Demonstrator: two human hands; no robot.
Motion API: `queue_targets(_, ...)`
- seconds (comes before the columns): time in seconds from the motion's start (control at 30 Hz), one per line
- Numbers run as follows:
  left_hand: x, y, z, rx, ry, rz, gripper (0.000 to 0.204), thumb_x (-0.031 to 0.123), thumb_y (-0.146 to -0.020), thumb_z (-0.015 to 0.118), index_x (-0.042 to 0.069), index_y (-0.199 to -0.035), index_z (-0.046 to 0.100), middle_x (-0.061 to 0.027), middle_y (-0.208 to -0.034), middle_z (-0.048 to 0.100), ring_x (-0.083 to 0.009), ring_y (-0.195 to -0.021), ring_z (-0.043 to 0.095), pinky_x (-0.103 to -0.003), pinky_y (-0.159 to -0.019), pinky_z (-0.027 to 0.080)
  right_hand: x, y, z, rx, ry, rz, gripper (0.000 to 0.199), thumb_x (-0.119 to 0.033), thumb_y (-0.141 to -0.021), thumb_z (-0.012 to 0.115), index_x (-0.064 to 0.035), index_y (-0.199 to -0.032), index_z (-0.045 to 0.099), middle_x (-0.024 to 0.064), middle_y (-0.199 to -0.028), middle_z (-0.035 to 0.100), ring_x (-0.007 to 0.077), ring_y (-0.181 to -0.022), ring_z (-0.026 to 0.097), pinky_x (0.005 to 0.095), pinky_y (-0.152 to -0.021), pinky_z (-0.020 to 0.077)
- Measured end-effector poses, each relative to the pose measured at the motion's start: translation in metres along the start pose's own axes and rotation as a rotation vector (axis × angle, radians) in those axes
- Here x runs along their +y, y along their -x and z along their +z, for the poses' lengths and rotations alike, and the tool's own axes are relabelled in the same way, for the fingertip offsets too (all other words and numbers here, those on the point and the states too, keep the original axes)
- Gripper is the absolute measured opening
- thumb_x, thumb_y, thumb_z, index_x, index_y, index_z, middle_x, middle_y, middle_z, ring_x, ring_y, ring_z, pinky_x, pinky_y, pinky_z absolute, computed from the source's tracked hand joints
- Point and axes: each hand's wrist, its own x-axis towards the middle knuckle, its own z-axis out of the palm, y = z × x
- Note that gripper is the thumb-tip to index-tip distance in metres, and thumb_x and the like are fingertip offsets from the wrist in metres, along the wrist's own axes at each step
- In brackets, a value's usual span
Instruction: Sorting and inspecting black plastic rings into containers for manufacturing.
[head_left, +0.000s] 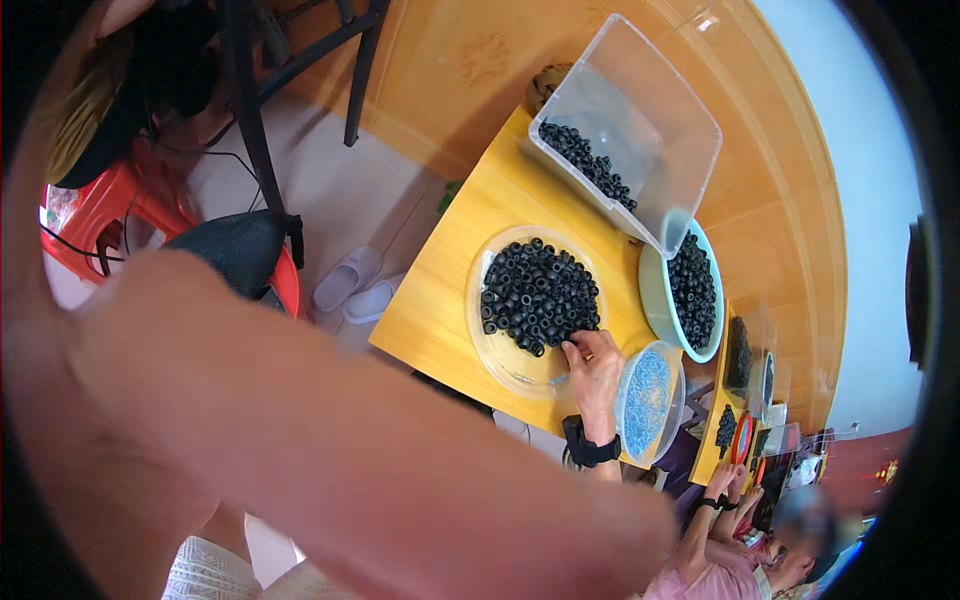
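My right hand [597, 368], with a black band on its wrist, reaches over the near right edge of a round clear tray [500, 362]. Its thumb and fingertips are pinched on a small black ring at the border of a heap of black hollow rings [535, 290]; the ring is partly hidden by the fingers. A bare, blurred arm, apparently my left, crosses very close to the view, and the fingers of my left hand cannot be made out. Beside my right wrist sits a clear tub [650, 400] of tiny blue and whitish bits.
A clear bin [645, 110] lies tilted at the back with black rings inside. Next to it stands a pale green basin [655, 290] of similar rings. Slippers [348, 280] and a red stool [130, 210] are on the floor leftward. Another person [725, 565] works at a farther table.
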Motion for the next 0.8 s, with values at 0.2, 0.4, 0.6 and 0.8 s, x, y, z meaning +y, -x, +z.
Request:
queue_targets(0.2,-0.016,0.008,-0.017,-0.010,0.045,-0.058,0.081,0.046,-0.079,0.056,0.001,-0.137,0.022,-0.0283,-0.130,0.038,-0.0207,-0.062,0.058,-0.022,-0.046,0.046,0.022,0.008,-0.014,-0.023,-0.431,0.252,0.013,0.002,-0.074,0.065,0.0004,-0.087,0.064,0.0040,-0.077,0.061,0.0109,-0.064,0.057,0.0235,-0.060,0.0476)
queue_targets(0.4,-0.126,0.048,-0.044,-0.068,-0.126,-0.574,0.033,0.011,-0.087,0.048,0.002,-0.119,0.050,-0.0084,-0.113,0.054,-0.0132,-0.076,0.059,-0.024,-0.063,0.048,0.001,0.010,-0.020,-0.058,-0.944,0.464,0.011,0.000,-0.079,0.063,0.0009,-0.090,0.063,0.0048,-0.084,0.063,0.0124,-0.069,0.060,0.0250,-0.067,0.0514)
queue_targets(0.6,-0.184,0.094,-0.027,-0.156,-0.702,-0.213,0.023,0.001,-0.079,0.058,0.002,-0.102,0.058,-0.0090,-0.095,0.058,-0.0179,-0.068,0.060,-0.027,-0.061,0.046,0.009,0.017,-0.022,0.013,-1.029,0.491,0.013,0.000,-0.081,0.060,0.0023,-0.093,0.062,0.0051,-0.084,0.062,0.0124,-0.068,0.060,0.0248,-0.068,0.0515)
queue_targets(0.8,-0.195,0.098,-0.023,-0.048,-0.875,-0.060,0.017,0.000,-0.078,0.058,0.002,-0.094,0.060,-0.0115,-0.087,0.059,-0.0273,-0.069,0.060,-0.032,-0.059,0.046,0.023,0.033,-0.026,0.040,-0.824,0.395,0.012,-0.003,-0.082,0.059,0.0023,-0.093,0.063,0.0038,-0.082,0.061,0.0100,-0.069,0.058,0.0215,-0.063,0.0473)
